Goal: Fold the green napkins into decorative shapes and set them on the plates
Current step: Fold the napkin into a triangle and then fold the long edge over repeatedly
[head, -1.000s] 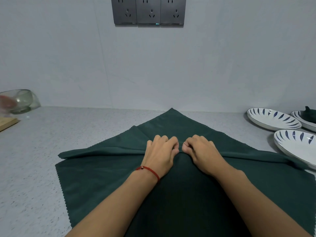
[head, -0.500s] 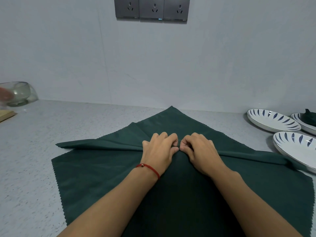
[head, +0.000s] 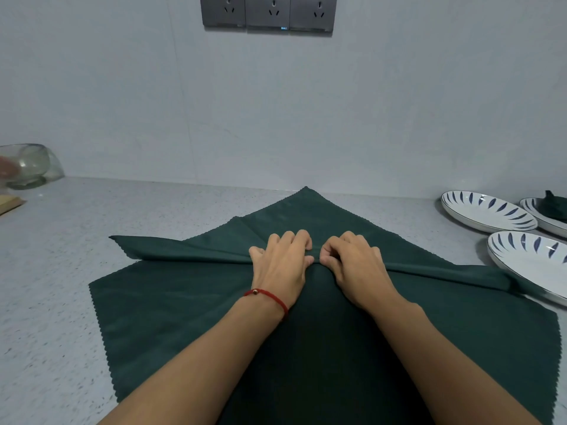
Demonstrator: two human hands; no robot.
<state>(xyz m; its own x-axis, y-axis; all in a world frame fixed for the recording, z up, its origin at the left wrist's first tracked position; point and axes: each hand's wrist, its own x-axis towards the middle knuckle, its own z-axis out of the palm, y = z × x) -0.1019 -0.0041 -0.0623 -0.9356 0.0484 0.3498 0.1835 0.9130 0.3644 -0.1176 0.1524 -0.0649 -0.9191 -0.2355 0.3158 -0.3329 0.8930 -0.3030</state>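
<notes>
Since a second ago your two hands have carried the pinched fold a little farther toward the wall, and the raised ridge across the large dark green scallop-edged cloth napkin (head: 190, 305) has crept with them, so the left wing of the fold now lies flatter and longer on the speckled grey countertop (head: 61, 271). Your left hand (head: 283, 265) has its fingers curled down over the ridge with the thumb tucked beneath, gripping the pleat; your right hand (head: 356, 265) pinches the same ridge just beside it, knuckles bent, thumbs nearly touching. The napkin lies spread as a diamond in front of you, its far corner close to the wall and its right corner touching the nearest white plate with dark blue leaf strokes (head: 521, 253). I judge this an early accordion pleat, with most folds to come (a finished green napkin seems to sit on the farthest plate (head: 534, 210), though it is cut off).
</notes>
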